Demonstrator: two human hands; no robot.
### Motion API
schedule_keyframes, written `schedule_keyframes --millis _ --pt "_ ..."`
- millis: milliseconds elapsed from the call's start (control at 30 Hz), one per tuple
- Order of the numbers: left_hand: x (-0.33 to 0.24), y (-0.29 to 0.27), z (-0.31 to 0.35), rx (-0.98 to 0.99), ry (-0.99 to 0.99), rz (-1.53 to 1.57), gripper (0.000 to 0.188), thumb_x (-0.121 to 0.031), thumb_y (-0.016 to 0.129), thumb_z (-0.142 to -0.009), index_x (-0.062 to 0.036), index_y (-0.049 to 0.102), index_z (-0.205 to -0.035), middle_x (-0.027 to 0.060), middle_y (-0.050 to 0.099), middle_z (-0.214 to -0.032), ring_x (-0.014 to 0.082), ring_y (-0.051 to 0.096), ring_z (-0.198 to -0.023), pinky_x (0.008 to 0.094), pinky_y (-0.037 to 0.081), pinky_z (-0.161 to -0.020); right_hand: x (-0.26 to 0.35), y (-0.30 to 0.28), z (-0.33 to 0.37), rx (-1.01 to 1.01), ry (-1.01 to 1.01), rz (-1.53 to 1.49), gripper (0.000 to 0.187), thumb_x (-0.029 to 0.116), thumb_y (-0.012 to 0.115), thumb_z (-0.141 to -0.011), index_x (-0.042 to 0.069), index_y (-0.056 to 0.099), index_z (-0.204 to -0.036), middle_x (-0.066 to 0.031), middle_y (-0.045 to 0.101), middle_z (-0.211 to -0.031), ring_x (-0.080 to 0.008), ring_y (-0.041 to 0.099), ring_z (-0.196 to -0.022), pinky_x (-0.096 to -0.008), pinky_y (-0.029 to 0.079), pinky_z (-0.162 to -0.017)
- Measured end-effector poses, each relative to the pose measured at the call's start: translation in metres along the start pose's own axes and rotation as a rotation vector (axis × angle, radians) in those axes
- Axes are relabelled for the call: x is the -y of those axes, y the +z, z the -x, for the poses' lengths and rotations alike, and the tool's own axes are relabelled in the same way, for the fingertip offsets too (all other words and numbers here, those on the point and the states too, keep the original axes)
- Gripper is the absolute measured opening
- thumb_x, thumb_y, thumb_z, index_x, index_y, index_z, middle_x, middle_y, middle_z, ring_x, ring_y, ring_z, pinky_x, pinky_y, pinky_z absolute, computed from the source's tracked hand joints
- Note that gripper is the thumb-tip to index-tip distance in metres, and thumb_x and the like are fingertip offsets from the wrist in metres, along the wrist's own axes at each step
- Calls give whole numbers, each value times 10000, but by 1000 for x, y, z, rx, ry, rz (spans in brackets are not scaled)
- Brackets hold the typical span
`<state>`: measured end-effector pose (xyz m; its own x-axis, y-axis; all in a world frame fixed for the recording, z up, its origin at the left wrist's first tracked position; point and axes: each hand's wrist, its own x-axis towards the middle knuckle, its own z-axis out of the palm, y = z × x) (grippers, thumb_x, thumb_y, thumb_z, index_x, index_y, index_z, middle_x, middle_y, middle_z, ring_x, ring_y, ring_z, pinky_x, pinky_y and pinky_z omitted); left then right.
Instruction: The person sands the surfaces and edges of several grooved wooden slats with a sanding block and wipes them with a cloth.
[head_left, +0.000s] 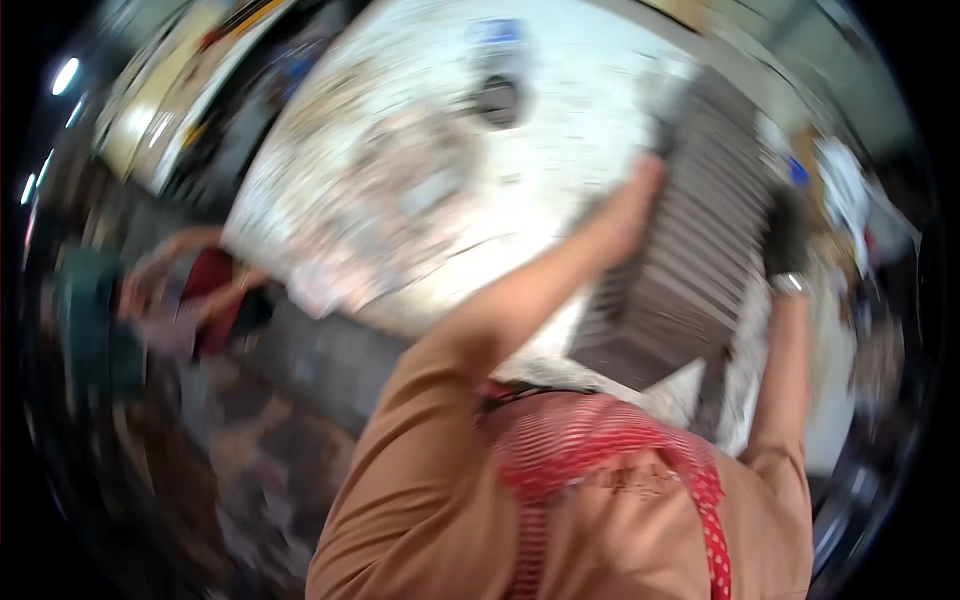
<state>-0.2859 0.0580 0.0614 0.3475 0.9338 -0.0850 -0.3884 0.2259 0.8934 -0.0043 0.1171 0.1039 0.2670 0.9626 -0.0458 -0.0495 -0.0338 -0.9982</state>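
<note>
A long stack of dark grey-brown flat pieces, with ridged layers like a staircase, lies at a slant on the right part of the white table. My left hand is against its left side, holding it there; its fingers are smeared by motion. Along the opposite side is my right hand, in a dark glove with a silver band at the wrist. The stack sits between both hands. Blur hides the exact finger positions and what the pieces are made of.
On the white tabletop lie a heap of crumpled pinkish-grey material, a dark round object and a blue-labelled item. White plastic bags are at the right. Another person works beyond the table's left corner.
</note>
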Motion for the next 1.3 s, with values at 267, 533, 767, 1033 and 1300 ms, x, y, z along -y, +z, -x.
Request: schedule_keyframes --millis 267,533,767,1033,1300 --pt "-29 19 -66 25 -40 29 930 -720 138 -910 -8 55 -1502 134 51 -1587 240 19 -1466 419 -7 -1163 -12 0 -9 -128 269 -380 322 552 581 -870 249 597 -976 66 440 -717 -94 343 -603 -250 280 -517" --pt "-56 42 -131 22 -49 -74 934 -719 161 -911 -4 42 -1501 141 71 -1581 252 72 -1459 396 86 -1168 -7 23 -48 -6 268 -413 489 538 571 -893 137 599 -1170 -7 608 -998 -121 567 -848 -278 478 -740" --pt "-66 19 -136 118 -213 125 877 -694 241 -925 -29 174 -1492 196 237 -1517 312 260 -1397 440 287 -1121 -37 28 -78 125 -148 341 609 417 535 -936 13 443 -1383 -77 539 -1318 -165 502 -1164 -274 367 -1010" --pt "-3 18 -150 -139 188 -119 795 -521 418 -955 -2 137 -1487 206 225 -1531 325 229 -1408 383 226 -1140 -55 -51 -152 106 -511 1252 551 317 455 -969 33 358 -1431 -201 400 -1448 -321 433 -1289 -376 345 -1049" --pt "-3 -35 -31 -383 233 -388 566 -327 521 -938 10 397 -1377 204 472 -1377 321 471 -1251 376 368 -1051 -38 -4 -161 245 -73 442 616 384 508 -929 34 357 -1413 -174 469 -1378 -290 471 -1229 -381 330 -1042"
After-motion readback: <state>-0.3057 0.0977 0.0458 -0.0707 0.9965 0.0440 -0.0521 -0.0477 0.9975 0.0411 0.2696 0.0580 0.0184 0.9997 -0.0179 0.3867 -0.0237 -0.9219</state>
